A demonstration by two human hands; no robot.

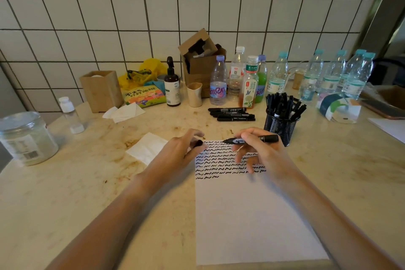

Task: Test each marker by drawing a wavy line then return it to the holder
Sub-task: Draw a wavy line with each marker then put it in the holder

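My right hand (260,151) grips a black marker (266,138) that lies level, its bare tip pointing left over the top of the white paper (252,221). My left hand (182,149) pinches the marker's black cap (199,143) a short way left of the tip. Several rows of black wavy lines (219,163) cover the upper part of the sheet. A black mesh holder (280,126) full of black markers stands just behind my right hand. Several more markers (233,114) lie flat on the counter behind the paper.
A folded tissue (146,148) lies left of the paper. Several bottles (249,82), a cardboard box (202,61), a spray bottle (172,84), a cup (194,94) and a wooden box (102,90) line the tiled wall. A plastic jar (27,138) stands far left.
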